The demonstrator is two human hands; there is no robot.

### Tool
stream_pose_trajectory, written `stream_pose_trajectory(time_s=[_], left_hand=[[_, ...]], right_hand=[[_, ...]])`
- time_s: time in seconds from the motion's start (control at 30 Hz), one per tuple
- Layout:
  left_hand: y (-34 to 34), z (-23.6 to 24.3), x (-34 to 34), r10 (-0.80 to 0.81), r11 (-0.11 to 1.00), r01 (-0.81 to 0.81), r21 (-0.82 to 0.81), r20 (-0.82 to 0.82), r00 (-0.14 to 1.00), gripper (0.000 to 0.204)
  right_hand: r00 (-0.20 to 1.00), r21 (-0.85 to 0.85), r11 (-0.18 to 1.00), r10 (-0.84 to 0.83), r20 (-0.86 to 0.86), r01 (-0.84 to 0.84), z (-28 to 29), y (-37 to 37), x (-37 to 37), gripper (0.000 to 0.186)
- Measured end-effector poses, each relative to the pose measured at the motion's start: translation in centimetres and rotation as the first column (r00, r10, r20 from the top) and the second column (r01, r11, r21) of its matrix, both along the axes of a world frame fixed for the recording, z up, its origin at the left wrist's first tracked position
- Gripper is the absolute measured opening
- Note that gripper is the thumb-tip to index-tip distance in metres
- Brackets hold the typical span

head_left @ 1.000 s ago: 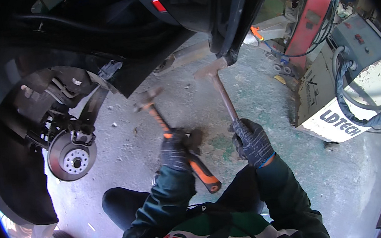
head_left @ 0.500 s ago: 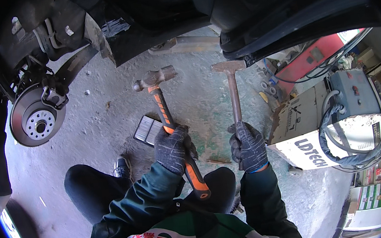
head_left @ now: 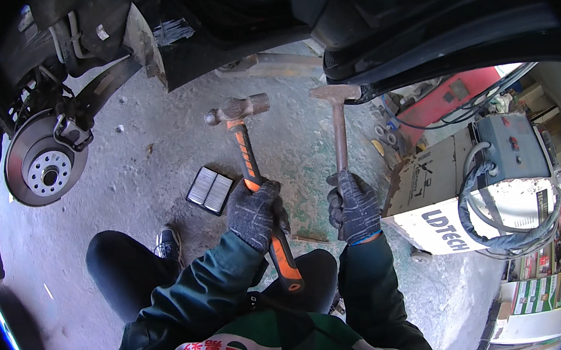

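Observation:
My gloved left hand (head_left: 256, 213) is wrapped round the orange and black handle of a ball-peen hammer (head_left: 244, 153). Its rusty head points up and away from me, and the handle's butt sticks out below my fist. In my gloved right hand (head_left: 353, 207) is a second hammer (head_left: 339, 131), all brown metal with a narrow wedge-like head. That head is close to the lower edge of a black car door (head_left: 412, 59); whether it touches cannot be made out. The two hammers are apart, both roughly upright in view.
A brake disc (head_left: 48, 173) hangs at the left under the car. On the floor lies a pleated filter (head_left: 209, 190). A white machine with coiled cables (head_left: 428, 211) stands at right, near a red metal piece (head_left: 454, 99). A wheel (head_left: 22, 332) is at lower left.
The ball-peen hammer's head has shifted slightly right, closer to the other hammer. My right hand has moved a little left and up. The whole view has shifted slightly.

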State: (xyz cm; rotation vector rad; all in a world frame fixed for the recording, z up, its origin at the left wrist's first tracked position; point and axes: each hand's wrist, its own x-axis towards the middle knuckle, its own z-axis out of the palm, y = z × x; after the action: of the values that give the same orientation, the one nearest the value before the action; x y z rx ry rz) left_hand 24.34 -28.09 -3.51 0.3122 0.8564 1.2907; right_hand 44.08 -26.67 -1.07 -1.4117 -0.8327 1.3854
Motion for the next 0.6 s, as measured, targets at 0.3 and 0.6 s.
stream_pose_trajectory(time_s=[0.3,0.6], left_hand=[[0.4,0.0,0.2,0.122,0.992,-0.122,0.0,0.005,0.992,0.014],[1.6,-2.5,2.4,-0.1,0.988,0.096,0.124,0.027,0.995,0.01]], right_hand=[[1.0,-0.008,1.0,0.003,0.003,-0.003,0.4,-0.4,0.1,0.03],[0.999,0.008,0.999,0.045,0.01,-0.045,0.3,-0.6,0.4,0.038]])
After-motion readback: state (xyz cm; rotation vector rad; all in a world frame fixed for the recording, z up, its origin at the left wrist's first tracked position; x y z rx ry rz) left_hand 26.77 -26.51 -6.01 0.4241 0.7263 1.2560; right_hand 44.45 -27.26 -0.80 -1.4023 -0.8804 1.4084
